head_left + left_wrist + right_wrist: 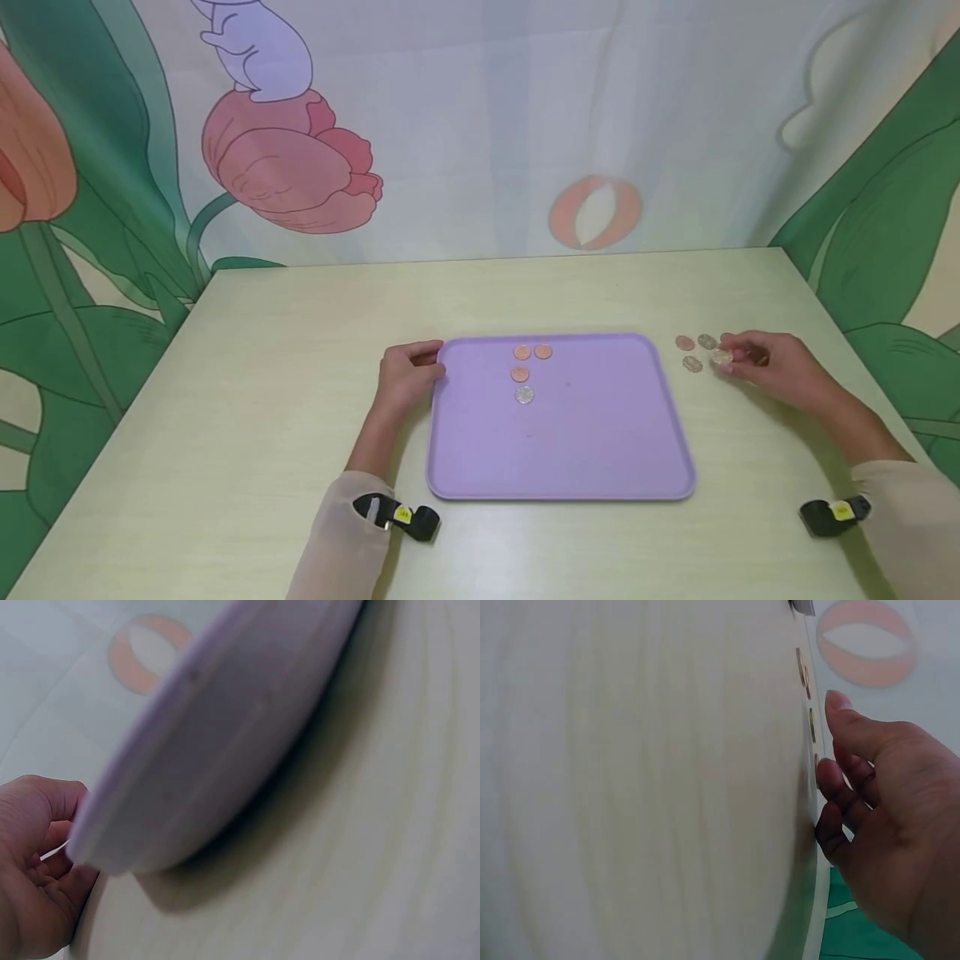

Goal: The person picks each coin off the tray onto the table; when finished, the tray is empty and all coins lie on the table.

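Note:
A purple tray [607, 450] lies on the table with three copper-coloured coins and one silver coin [524, 395] on it. My left hand [408, 377] holds its upper left corner; in the left wrist view the fingers and thumb [45, 862] lie about the rim. To the tray's right, my right hand [780, 367] reaches down to a small group of coins. A coin [722, 357] shows between its thumb and index finger, which stand apart. In the right wrist view that coin [817, 771] lies at the fingertips, on the table.
Beside the right fingertips lie a copper coin [685, 342] and two silver coins [692, 364]. The pale wooden table [262, 417] ends at a printed curtain [465, 167] behind and at the sides. Each wrist wears a black camera strap [832, 515].

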Demonstrator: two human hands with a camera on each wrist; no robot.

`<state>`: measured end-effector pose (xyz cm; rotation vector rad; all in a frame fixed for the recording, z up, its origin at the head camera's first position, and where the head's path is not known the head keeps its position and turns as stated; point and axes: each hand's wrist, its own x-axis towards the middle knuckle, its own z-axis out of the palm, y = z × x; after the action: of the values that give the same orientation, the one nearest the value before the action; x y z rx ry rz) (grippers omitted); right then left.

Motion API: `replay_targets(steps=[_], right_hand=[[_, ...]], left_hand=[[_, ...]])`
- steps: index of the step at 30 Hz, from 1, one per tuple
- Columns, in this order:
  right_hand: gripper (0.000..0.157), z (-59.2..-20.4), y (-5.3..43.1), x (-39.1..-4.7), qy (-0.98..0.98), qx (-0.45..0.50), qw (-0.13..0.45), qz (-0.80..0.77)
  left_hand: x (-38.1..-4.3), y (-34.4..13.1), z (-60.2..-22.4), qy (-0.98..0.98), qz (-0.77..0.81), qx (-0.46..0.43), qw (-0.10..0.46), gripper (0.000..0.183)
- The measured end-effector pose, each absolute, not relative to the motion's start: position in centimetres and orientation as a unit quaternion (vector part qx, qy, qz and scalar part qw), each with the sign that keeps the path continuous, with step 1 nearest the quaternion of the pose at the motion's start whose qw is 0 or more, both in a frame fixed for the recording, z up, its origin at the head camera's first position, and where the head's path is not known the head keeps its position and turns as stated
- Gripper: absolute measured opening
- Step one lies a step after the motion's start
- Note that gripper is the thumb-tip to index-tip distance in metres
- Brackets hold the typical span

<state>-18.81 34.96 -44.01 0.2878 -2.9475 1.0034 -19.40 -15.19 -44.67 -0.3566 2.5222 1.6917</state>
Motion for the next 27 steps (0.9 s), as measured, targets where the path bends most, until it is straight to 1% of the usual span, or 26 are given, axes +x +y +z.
replay_targets(steps=[8,15,21,27], right_hand=[[0.027,-44.37,35.41,-18.85,-0.948,0.105,-0.014,0.302],[0.032,-44.33,35.63,-18.97,-0.947,0.092,-0.020,0.307],[0.033,-44.25,35.81,-19.02,-0.942,0.106,-0.015,0.319],[0.032,-43.99,35.90,-19.02,-0.941,0.104,-0.034,0.319]], left_hand=[[-19.42,-15.30,-44.91,0.825,0.551,-0.117,0.044,0.044],[-19.39,-15.21,-44.80,0.825,0.552,-0.113,0.039,0.043],[-19.45,-15.23,-44.78,0.825,0.552,-0.113,0.038,0.043],[-19.45,-15.24,-44.70,0.825,0.552,-0.115,0.043,0.043]])
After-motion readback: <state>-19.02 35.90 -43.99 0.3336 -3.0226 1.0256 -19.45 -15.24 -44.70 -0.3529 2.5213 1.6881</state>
